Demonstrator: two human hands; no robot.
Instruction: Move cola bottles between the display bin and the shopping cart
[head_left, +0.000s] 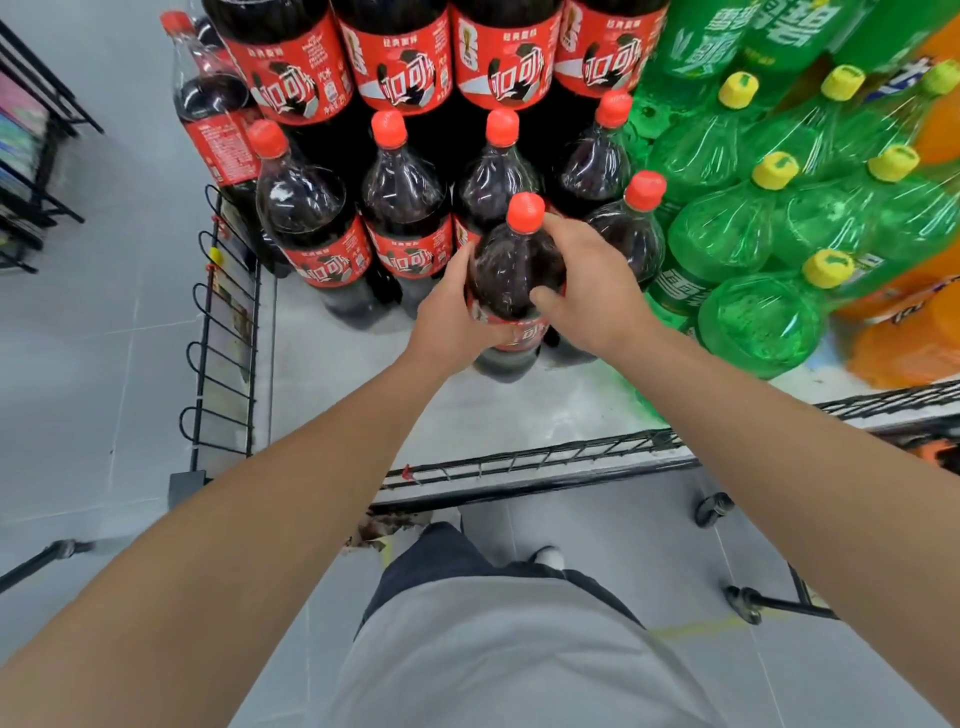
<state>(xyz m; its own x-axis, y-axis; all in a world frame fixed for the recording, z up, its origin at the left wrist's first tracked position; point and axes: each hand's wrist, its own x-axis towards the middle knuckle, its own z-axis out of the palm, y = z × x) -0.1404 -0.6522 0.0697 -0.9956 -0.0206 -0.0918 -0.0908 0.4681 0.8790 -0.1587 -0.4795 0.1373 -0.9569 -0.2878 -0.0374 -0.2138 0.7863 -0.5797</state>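
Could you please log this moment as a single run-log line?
left hand: grips cola bottle | right hand: grips same bottle | bottle: upright, front of display bin | cart: unseen

Both hands grip one upright cola bottle (514, 270) with a red cap: the left hand (457, 317) on its left side, the right hand (587, 286) on its shoulder. It stands in the wire display bin (524, 462) among other cola bottles (311, 208), beside green soda bottles (753, 322).
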